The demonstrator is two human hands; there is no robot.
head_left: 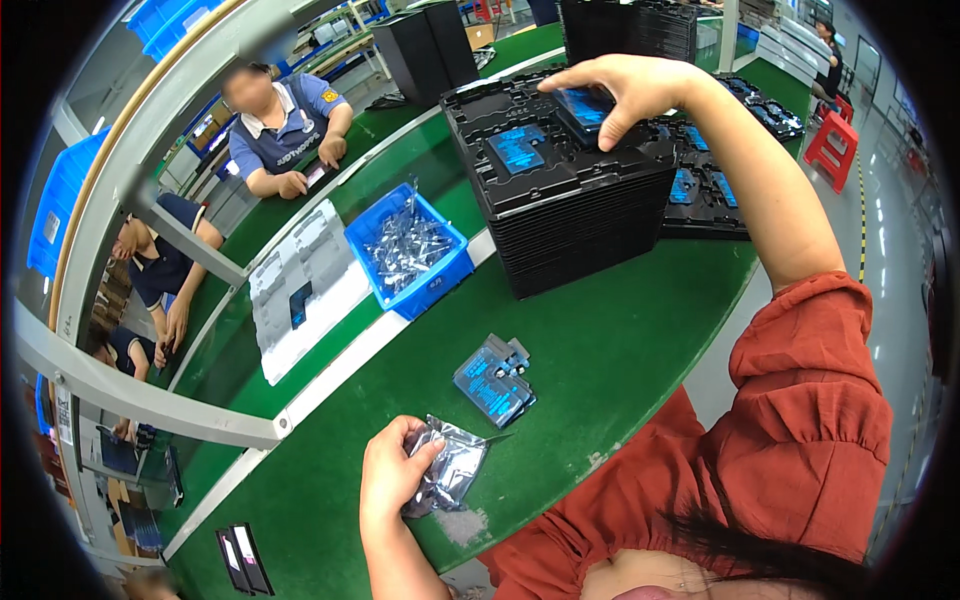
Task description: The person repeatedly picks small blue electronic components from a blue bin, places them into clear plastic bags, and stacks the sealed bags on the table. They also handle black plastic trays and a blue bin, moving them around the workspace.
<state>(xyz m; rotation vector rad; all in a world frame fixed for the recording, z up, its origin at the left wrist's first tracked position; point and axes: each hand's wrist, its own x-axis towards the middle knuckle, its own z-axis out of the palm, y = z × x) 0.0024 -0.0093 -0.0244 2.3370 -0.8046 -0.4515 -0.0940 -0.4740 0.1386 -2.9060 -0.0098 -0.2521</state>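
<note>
Left hand (393, 472), lower centre, pinches a silvery bag (460, 464) by one edge, presumably steadying it on the desk (610, 320); right hand (632, 88), upper centre, grips a blue-labelled module (583, 106) by opposite edges atop the black tray stack (590, 220), likely for balance.

A pale metal frame (150, 390) curves along the left, with a blue bin (62, 205) beyond it. Across the green tabletop (610, 310) is a co-worker in a navy top (305, 118); others line the far left. Red stools (833, 150) stand at right on the grey floor (895, 330), beside a yellow-marked line (861, 215).
</note>
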